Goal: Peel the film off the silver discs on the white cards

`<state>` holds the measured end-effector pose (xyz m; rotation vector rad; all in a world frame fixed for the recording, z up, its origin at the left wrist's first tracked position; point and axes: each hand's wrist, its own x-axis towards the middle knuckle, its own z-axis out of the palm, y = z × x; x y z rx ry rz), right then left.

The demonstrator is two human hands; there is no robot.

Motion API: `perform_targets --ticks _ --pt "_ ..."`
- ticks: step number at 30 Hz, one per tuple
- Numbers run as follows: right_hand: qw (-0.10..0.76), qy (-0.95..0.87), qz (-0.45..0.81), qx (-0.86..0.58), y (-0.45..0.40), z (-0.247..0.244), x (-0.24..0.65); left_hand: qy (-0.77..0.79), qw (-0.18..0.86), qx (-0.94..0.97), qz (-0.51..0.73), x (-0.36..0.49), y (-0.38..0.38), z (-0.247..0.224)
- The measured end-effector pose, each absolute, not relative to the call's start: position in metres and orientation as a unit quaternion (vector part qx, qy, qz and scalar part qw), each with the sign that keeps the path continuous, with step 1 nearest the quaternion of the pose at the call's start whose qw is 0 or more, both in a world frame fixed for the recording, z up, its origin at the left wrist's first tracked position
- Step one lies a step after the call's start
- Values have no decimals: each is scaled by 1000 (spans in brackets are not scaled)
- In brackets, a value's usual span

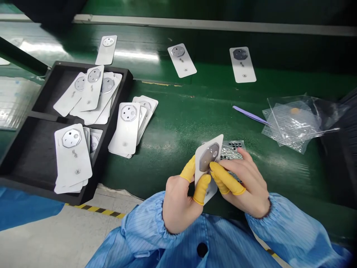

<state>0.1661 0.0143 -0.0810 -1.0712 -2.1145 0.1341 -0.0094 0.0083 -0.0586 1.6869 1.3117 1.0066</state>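
Observation:
My left hand (182,201), with yellow finger cots on thumb and finger, grips a white phone back cover (208,186) by its edges. The cover is tilted up, its grey octagonal camera plate (206,158) turned toward my right hand. My right hand (241,182), also in yellow finger cots, pinches thumb and finger together against the lower edge of that plate. Whatever lies between those fingertips is hidden. Partly behind the right hand lies a clear sheet (231,152) carrying rows of small black round pieces.
At left, a black divided tray (28,149) holds several back covers, with a stack of covers (125,130) beside it. Single covers (182,61) lie along the back of the green bench (167,163). Purple tweezers (251,115) and clear plastic sheets (295,123) are at right.

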Motion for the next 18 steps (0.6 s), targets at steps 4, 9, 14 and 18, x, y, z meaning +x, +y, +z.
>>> perform_targets --ticks 4,9,14,18 --pt "354 -841 -13 -410 16 -80 159 508 375 655 414 -9 12 -60" --pt "359 -831 9 -425 12 -81 156 490 391 642 442 -8 12 -60" --pt "400 -816 27 -416 10 -84 159 463 400 632 476 -6 9 -62" --pt "402 -814 19 -419 11 -81 161 461 378 645 478 -6 5 -62"
